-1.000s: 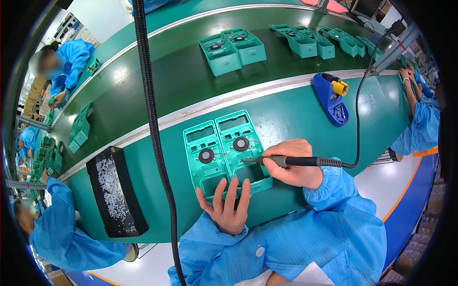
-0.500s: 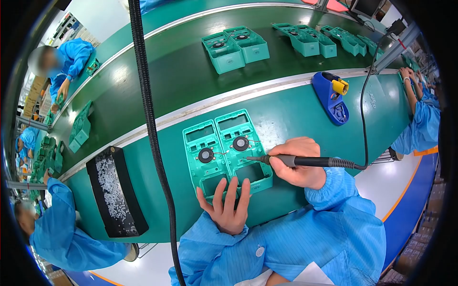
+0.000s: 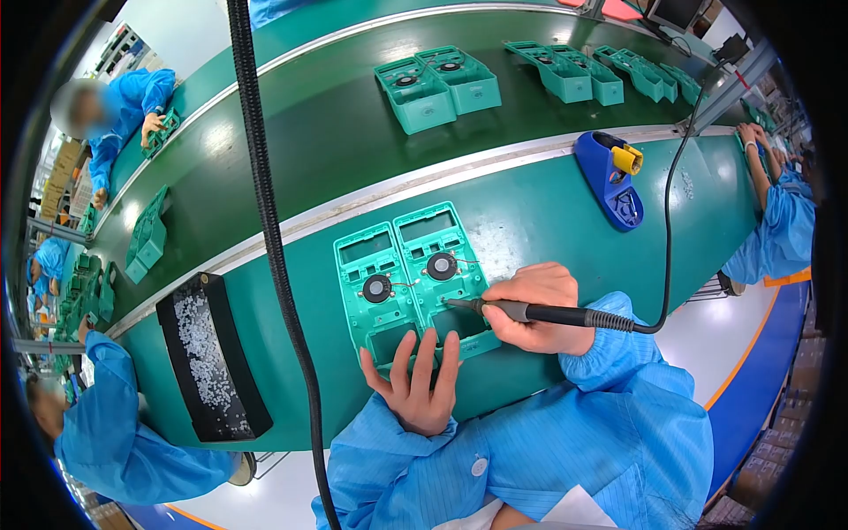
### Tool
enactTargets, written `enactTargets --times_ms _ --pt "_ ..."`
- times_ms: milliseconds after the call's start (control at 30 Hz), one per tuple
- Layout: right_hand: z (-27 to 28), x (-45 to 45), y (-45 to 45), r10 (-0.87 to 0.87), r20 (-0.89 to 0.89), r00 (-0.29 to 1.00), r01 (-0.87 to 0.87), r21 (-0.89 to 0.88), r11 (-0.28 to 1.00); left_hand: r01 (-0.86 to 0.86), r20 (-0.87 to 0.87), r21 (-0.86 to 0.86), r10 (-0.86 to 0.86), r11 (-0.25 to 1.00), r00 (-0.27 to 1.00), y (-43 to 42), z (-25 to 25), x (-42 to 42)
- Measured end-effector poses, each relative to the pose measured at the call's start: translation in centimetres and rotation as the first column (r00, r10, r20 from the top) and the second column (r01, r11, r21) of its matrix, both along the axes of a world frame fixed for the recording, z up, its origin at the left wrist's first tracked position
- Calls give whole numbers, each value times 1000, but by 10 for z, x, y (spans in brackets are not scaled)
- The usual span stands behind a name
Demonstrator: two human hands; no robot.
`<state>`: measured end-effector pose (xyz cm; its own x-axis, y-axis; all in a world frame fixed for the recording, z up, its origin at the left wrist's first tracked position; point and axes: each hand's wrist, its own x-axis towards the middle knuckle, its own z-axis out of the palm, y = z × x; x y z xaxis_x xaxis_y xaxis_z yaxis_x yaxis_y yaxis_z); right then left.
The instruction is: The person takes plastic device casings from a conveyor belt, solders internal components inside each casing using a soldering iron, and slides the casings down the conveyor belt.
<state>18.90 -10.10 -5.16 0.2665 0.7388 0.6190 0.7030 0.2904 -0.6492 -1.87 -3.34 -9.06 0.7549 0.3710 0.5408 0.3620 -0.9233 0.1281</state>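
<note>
Two green plastic housings lie side by side on the bench, the left housing [image 3: 360,316] and the right housing [image 3: 437,290], each with a round black speaker-like part and thin wires. My left hand [image 3: 413,386] rests with spread fingers over their lower edges. My right hand [image 3: 536,309] is closed round a soldering iron [image 3: 565,314], whose tip points left and meets the right housing just below its round part. Whether the tip presses on the plastic is too small to tell.
A black tray [image 3: 252,389] of small white pieces lies left. A blue iron stand [image 3: 608,181] is at the back right. More green housings [image 3: 428,110] sit on the belt behind. A black braided cable [image 3: 276,238] hangs in front. Co-workers in blue are at both sides.
The iron's tip moved right, then back left and slightly down on the right housing, along with my right hand. My left hand stayed nearly still. At the far left, a co-worker's hands shifted.
</note>
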Motion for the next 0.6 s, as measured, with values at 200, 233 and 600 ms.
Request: enactTargets --times_ms 200,233,600 --pt "2 -2 2 -12 -6 1000 12 8 1000 -77 31 1 77 997 997 -4 2 4" --pt "3 -3 2 -22 -13 1000 22 6 1000 -42 13 4 42 999 999 -2 1 1" --pt "5 -2 2 -8 -14 1000 8 -13 1000 -84 32 -2 84 996 996 -5 4 5"
